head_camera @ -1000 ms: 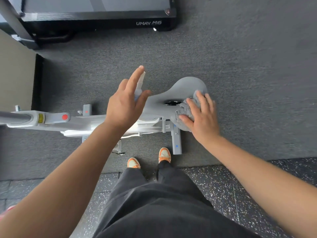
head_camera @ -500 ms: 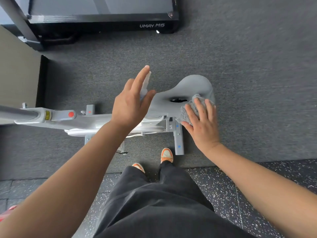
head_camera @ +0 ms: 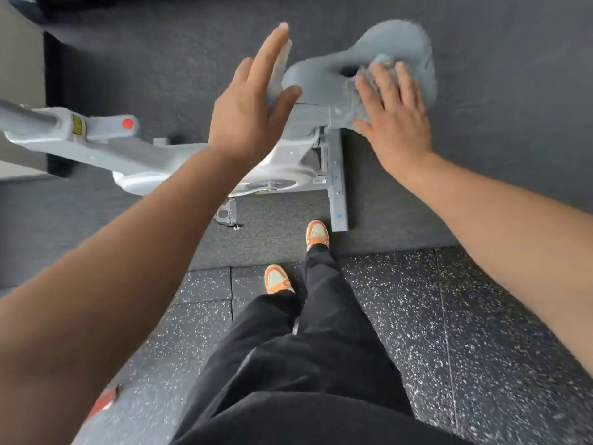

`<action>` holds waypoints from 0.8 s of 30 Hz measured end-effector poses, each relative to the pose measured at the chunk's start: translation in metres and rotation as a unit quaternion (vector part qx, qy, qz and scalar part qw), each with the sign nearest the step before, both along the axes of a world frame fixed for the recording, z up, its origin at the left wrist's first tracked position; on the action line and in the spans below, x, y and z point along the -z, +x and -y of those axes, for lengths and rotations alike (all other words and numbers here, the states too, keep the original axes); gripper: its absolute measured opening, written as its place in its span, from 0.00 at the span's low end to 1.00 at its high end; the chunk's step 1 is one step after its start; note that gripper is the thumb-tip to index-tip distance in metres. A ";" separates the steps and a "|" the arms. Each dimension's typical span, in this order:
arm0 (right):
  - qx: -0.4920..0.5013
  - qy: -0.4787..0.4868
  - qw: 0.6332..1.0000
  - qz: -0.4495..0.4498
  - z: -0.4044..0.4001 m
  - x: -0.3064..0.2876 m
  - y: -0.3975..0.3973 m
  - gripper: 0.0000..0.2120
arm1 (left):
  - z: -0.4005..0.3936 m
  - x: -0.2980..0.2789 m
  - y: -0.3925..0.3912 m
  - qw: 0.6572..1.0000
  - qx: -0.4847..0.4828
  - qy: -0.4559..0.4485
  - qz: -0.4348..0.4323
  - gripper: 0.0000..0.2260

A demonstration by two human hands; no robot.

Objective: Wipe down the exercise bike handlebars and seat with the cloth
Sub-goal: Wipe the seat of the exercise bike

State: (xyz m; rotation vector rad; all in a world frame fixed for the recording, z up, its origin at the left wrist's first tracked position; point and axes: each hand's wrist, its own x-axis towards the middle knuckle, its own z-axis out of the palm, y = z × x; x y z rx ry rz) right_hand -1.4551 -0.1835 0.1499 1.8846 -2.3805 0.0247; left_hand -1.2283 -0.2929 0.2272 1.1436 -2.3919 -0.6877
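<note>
The exercise bike's grey seat is at top centre, nose pointing left. My right hand lies flat on the grey fluffy cloth and presses it against the near side of the seat's wide rear part. My left hand hovers at the seat's nose, fingers stretched out. A narrow white object is pinched between its thumb and fingers and mostly hidden behind them. The bike's pale frame runs off to the left; the handlebars are out of view.
The bike stands on a dark grey mat, its rear foot bar close to my orange shoes. A pedal hangs below the frame. Speckled rubber tiles cover the floor under me. A beige wall is at far left.
My right hand has slid the cloth along the seat's rear part. The view has dropped and closed in, so the black treadmill at the top is gone from sight. My left hand keeps its pose.
</note>
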 end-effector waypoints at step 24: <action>-0.014 0.031 0.961 0.274 -0.018 -0.014 -0.100 0.35 | -0.082 0.008 -0.078 0.994 -0.108 0.006 -0.036 0.27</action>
